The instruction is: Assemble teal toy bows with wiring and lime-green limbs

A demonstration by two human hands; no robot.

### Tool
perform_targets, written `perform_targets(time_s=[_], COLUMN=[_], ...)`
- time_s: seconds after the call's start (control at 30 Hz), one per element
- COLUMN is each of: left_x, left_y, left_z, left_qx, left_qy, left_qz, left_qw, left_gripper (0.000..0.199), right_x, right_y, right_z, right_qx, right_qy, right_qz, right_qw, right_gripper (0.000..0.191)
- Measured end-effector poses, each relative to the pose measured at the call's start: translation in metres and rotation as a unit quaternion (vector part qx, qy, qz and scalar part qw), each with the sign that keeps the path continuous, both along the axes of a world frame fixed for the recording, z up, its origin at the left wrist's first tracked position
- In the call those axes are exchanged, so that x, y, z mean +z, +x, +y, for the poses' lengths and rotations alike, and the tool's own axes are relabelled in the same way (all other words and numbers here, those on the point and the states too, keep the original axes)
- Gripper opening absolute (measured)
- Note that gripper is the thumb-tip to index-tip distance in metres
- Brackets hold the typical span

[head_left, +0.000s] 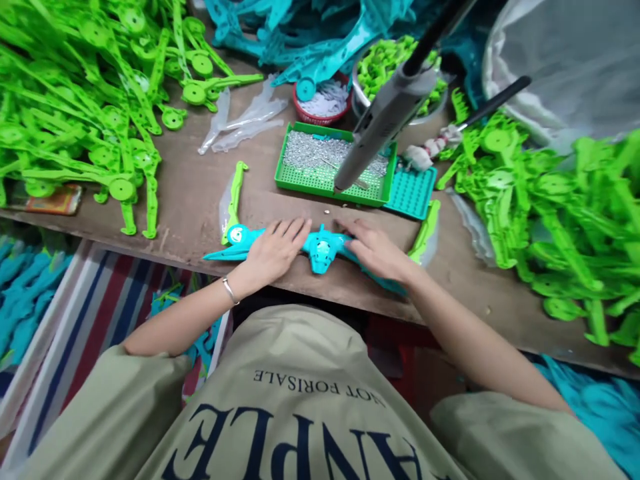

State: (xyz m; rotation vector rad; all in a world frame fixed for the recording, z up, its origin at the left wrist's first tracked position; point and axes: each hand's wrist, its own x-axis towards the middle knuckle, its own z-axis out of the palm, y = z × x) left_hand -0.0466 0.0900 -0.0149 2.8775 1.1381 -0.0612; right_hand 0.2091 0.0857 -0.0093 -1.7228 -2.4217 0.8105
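Note:
A long blue plastic piece (321, 250) with a raised centre lies along the table's front edge. Green arms with clear plastic stand out from it, one at the left (234, 203) and one at the right (427, 230). My left hand (278, 250) lies flat over the blue piece, left of its centre, fingers stretched out. On the right side of the centre, my right hand (375, 247) rests on the same piece with its fingers apart. A grey electric screwdriver (383, 123) hangs above, its tip over the green tray.
A green tray (280, 175) of small metal screws lies behind the hands, beside a blue perforated tray (411, 190). Green parts are piled left (100, 113) and right (550, 213). Farther back are a red basket (323, 119), a bowl of green pieces (357, 103) and clear plastic strips (245, 127).

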Motion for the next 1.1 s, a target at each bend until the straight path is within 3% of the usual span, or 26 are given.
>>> perform_targets(time_s=[0.07,0.17,0.3,0.43,0.5,0.6,0.67,0.7,0.77,0.8,0.87,0.93,1.0,1.1], left_x=[-0.001,0.000,0.004,0.009,0.015,0.027,0.028,0.026,0.016,0.009,-0.004,-0.011,-0.013,-0.008], left_y=[0.000,0.002,0.005,0.003,0.004,0.014,0.031,0.043,0.069,0.082,0.105,0.121,0.129,0.130], left_z=[0.001,0.002,0.007,0.008,-0.001,-0.030,-0.053,-0.063,-0.078,-0.081,-0.082,-0.078,-0.074,-0.072], left_qx=[0.003,-0.009,-0.013,-0.012,0.004,0.045,0.059,0.072,0.156,0.207,0.285,0.332,0.357,0.355], left_qy=[0.011,0.029,0.048,0.037,0.029,-0.036,-0.190,-0.303,-0.505,-0.566,-0.631,-0.638,-0.626,-0.622], left_qz=[0.014,0.031,0.042,0.032,-0.019,-0.187,-0.317,-0.360,-0.405,-0.430,-0.495,-0.549,-0.575,-0.585], left_qw=[1.000,0.999,0.998,0.999,0.999,0.981,0.927,0.880,0.746,0.672,0.525,0.426,0.388,0.380], left_gripper=[0.057,0.054,0.055,0.055,0.054,0.048,0.034,0.029,0.041,0.046,0.046,0.044,0.044,0.044], right_x=[0.005,0.014,0.019,0.016,0.013,0.012,0.014,0.016,0.019,0.021,0.024,0.028,0.032,0.038], right_y=[0.002,-0.005,-0.018,-0.023,-0.025,-0.028,-0.031,-0.032,-0.036,-0.039,-0.044,-0.047,-0.048,-0.038], right_z=[0.013,0.024,0.026,0.024,0.024,0.025,0.026,0.027,0.028,0.028,0.029,0.031,0.032,0.034], right_qx=[-0.048,-0.080,-0.015,0.054,0.045,0.048,0.075,0.082,0.074,0.063,0.035,0.015,0.005,-0.003], right_qy=[-0.034,-0.055,-0.086,-0.061,-0.070,-0.073,-0.068,-0.069,-0.080,-0.086,-0.091,-0.091,-0.083,-0.080], right_qz=[0.026,-0.025,-0.115,-0.201,-0.218,-0.220,-0.220,-0.219,-0.205,-0.192,-0.159,-0.126,-0.097,-0.045], right_qw=[0.998,0.995,0.990,0.976,0.972,0.972,0.970,0.970,0.973,0.976,0.983,0.988,0.992,0.996], right_gripper=[0.051,0.051,0.060,0.056,0.061,0.063,0.059,0.058,0.058,0.058,0.058,0.056,0.052,0.062])
